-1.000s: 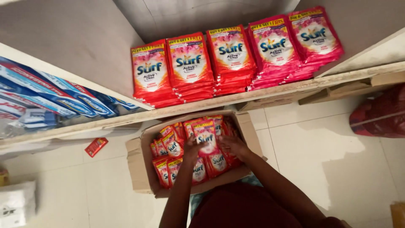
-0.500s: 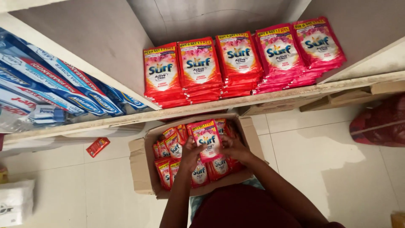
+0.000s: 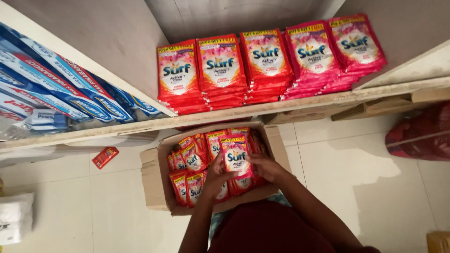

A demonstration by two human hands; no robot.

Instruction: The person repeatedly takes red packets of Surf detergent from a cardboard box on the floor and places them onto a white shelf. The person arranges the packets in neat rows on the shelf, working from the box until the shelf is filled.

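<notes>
An open cardboard box [image 3: 154,182] on the floor holds several red detergent sachets [image 3: 187,161]. Above the box, both hands grip a small stack of red and pink sachets [image 3: 236,157]. My left hand [image 3: 214,179] clasps its lower left edge, and my right hand [image 3: 263,165] clasps its right side. On the shelf [image 3: 309,100] above lie several stacks of the same sachets [image 3: 220,65], red at the left and pink [image 3: 356,44] at the right.
Blue and red toothpaste cartons [image 3: 61,89] fill the shelf compartment at the left. A small red packet [image 3: 105,157] lies on the tiled floor. A white bag [image 3: 16,222] sits at the lower left, a dark red sack [image 3: 419,133] at the right.
Both hands have gathered sachets inside the box and lifted a small stack upright. The view has shifted slightly.
</notes>
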